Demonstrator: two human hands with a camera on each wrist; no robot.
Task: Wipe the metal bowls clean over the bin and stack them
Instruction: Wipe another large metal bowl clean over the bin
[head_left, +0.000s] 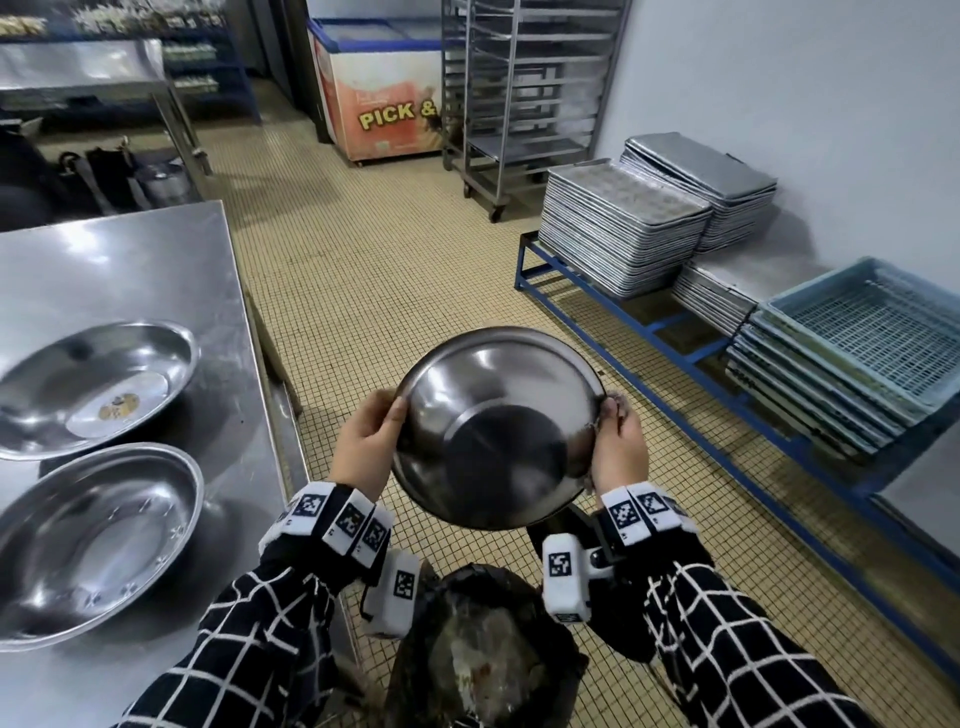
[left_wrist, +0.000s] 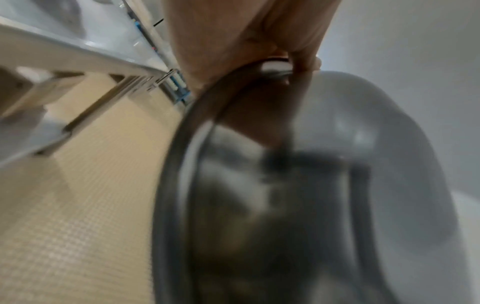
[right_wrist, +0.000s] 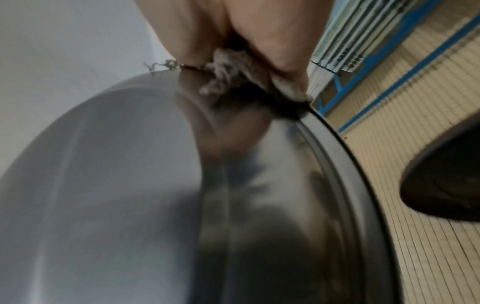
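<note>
Item: bowl (head_left: 498, 426), tilted toward you above the bin (head_left: 483, 649), likely so residue drops in. Your left hand (head_left: 363, 447) clasps one rim; your right hand (head_left: 618, 441) pinches the opposite rim through a rag (right_wrist: 233, 72). Two bowls (head_left: 93, 389) wait on the table (head_left: 156, 260).

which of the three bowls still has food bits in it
The far bowl on the steel table: yellowish scraps lie in its bottom, unlike the near bowl and the held bowl.

1. Both sleeves (head_left: 249, 639) are black with a thin white grid check.
2. White-and-black wristbands (head_left: 337, 519) carry square fiducial markers.
3. A white camera block (head_left: 563, 577), also marker-tagged, hangs under each wrist.
</note>
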